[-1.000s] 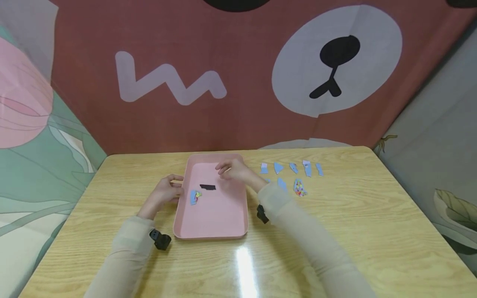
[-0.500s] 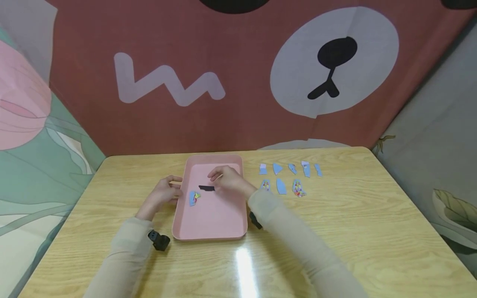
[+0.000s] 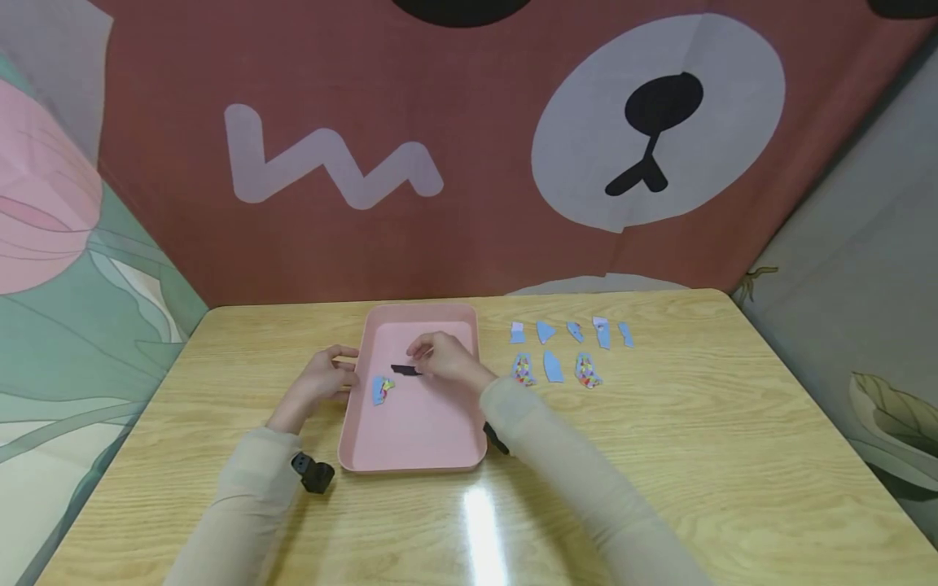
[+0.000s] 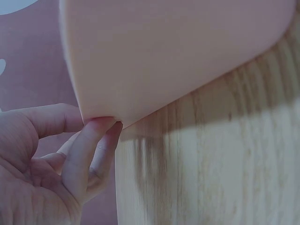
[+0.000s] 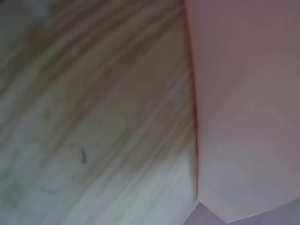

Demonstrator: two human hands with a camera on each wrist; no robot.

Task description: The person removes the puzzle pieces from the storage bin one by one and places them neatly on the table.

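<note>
A pink tray lies on the wooden table. My left hand grips its left side; in the left wrist view, the fingers press the outer wall while another finger reaches over the rim. Inside the tray, my right hand is bent over the right end of a thin black strip. Whether its fingertips pinch the strip is unclear. A blue piece with a colourful print lies left of the strip. The right wrist view shows the tray's outer wall but no hand.
Right of the tray, flat cut-out pieces lie in two rows: several blue ones, such as a blue triangle, and two with multicoloured spots, such as a spotted piece. A brown curtain with a bear print hangs behind the table.
My right hand has moved left and toward me, from the tray's upper right to the black strip. The left hand has stayed at the tray's side.
</note>
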